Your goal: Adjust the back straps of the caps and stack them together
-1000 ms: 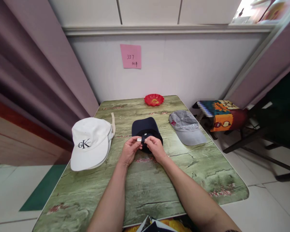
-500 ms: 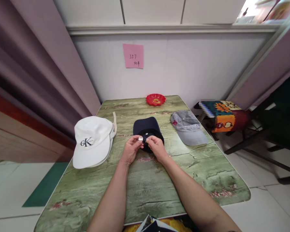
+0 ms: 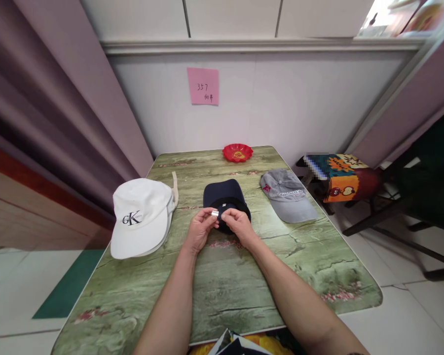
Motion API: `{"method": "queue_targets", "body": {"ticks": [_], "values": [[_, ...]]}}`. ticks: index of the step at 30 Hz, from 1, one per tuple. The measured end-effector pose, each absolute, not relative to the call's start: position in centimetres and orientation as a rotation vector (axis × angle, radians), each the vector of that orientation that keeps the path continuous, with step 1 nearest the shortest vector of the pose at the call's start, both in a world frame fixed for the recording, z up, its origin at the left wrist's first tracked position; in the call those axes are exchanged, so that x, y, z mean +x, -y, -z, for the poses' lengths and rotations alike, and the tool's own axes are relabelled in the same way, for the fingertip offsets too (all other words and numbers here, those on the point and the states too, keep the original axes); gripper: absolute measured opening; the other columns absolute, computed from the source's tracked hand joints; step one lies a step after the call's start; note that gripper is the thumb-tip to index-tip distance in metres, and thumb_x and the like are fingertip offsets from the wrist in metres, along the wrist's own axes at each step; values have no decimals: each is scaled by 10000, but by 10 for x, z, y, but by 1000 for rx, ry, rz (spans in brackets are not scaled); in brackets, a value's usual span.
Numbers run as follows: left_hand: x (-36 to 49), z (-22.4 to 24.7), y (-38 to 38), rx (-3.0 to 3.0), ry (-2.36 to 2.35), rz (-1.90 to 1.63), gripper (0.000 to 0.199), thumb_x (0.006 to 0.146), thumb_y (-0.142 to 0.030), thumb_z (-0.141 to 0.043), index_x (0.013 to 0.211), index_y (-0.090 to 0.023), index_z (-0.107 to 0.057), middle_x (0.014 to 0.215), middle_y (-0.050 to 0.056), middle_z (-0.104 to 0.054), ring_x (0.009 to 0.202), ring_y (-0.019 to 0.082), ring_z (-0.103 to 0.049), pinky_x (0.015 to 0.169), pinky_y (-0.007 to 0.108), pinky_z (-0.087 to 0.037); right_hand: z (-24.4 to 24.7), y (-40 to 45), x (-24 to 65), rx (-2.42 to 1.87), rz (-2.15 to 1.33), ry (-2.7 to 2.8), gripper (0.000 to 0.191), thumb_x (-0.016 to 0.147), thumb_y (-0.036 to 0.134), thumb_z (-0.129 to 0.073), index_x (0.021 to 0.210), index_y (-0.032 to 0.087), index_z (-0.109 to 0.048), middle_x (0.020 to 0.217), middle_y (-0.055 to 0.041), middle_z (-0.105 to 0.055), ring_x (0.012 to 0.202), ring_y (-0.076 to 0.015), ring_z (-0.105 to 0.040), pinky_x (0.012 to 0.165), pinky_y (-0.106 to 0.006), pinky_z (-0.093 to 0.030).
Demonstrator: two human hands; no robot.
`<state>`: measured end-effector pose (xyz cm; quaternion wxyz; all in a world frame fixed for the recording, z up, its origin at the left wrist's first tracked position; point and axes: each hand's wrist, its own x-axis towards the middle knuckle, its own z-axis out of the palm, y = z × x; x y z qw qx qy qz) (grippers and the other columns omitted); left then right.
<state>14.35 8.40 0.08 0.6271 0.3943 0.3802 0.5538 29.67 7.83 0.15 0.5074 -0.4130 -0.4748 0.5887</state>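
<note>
A dark navy cap (image 3: 225, 192) lies at the middle of the table with its brim pointing to the wall. Over its near edge, my left hand (image 3: 201, 229) pinches a small silvery buckle (image 3: 215, 213). Just to the right, my right hand (image 3: 240, 227) has thumb and forefinger pressed together on what looks like the cap's dark strap, mostly hidden by the fingers. The fingertips of both hands are close together. A white cap (image 3: 142, 214) with black letters rests on the left, its pale strap sticking up. On the right lies a grey cap (image 3: 286, 195), brim toward me.
A red scalloped dish (image 3: 237, 153) stands at the far edge of the green wood-patterned table (image 3: 237, 291). A pink note (image 3: 203, 86) is on the wall behind. Right of the table are a stool with a colourful cover (image 3: 342, 180) and a dark chair frame.
My right hand's fingertips have shifted slightly left, closer to the buckle. The caps and my left hand stay nearly where they were.
</note>
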Motion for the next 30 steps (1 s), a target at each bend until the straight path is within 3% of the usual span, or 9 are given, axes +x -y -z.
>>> {"method": "queue_targets", "body": {"ticks": [9,21,30], "values": [[141,1,-84,955,-882,-1222,288,685,-249,-815,935,-165,-699,779,4,-674,617,92,-605,569,210,-514,-2,-77,298,-993,-1368,1194,276,768,452,-665,721,183,-629,547,51,-428,525,-93,-340,487,-227,-234],[141,1,-83,1003,-893,-1184,293,700,-256,-806,956,-164,-696,748,2,-676,618,109,-616,576,224,-522,-1,-78,300,-1010,-1463,1083,153,717,335,-596,740,198,-531,505,86,-409,436,-61,-272,434,-204,-187],[140,6,-84,1061,-870,-1138,290,697,-245,-810,947,-165,-688,728,-2,-670,642,122,-621,592,236,-541,1,-78,297,-972,-1469,1061,198,701,360,-650,713,195,-542,483,93,-394,418,-54,-260,418,-204,-174]]}}
